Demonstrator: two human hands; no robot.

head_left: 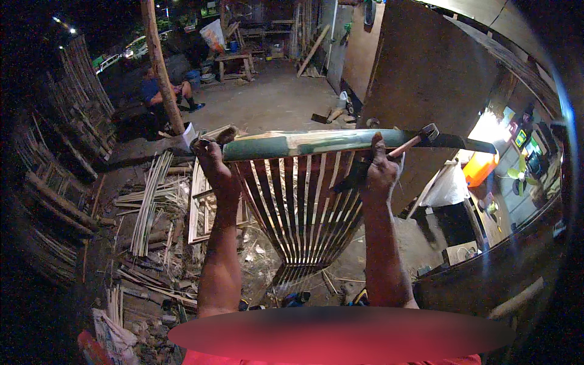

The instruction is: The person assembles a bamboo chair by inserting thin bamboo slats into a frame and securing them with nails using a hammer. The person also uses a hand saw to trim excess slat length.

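Observation:
A thick green bamboo pole (331, 141) lies crosswise before me, a pale scraped patch along its top. Below it a panel of narrow slats (302, 210) tapers down towards my feet. My left hand (213, 163) is closed at the pole's left part, beside a short brown rounded piece (227, 135); its exact hold is partly hidden. On the right, my right hand (382, 170) is closed around the wooden handle of a hammer (410, 145), its thumb upright against the pole. A dark shape (353, 180) beside that hand is too dim to make out.
Thin split strips (151, 204) and scraps cover the ground at left, near a pale wooden frame (198, 207). A wooden post (161, 67) stands beyond, with a seated person (167, 91) behind it. At right are a plywood wall (420, 73), an orange container (480, 168) and a white sack (446, 185).

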